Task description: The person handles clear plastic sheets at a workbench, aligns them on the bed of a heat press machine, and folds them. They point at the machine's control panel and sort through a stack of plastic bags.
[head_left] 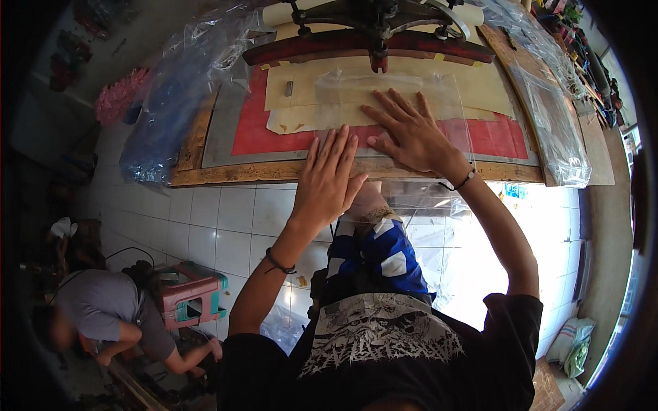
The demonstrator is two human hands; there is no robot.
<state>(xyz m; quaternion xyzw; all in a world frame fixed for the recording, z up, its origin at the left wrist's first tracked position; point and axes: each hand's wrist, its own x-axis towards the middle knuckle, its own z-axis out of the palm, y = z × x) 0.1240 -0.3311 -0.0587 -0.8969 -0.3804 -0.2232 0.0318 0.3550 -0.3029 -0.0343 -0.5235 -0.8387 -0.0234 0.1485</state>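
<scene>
My left hand [329, 171] lies flat near the front edge of the workbench, fingers stretched out and close together. My right hand [417, 137] rests farther in, fingers spread on a clear plastic sheet [442, 89]. Neither hand holds anything. The sheet covers part of the cream paper [493, 92] and the red sheet [260, 137], and seems to hang over the front edge. Above it, a dark red curved bar [308, 51] of a metal press [349, 17] spans the bench. A small grey metal piece [289, 88] sits on the paper, left of the plastic.
Stacks of clear plastic [161, 137] lie at the bench's left end, with more plastic [558, 130] at the right. The bench has a wooden front edge [240, 175]. Lower left, another person [113, 308] bends down beside a red and green plastic stool [192, 294].
</scene>
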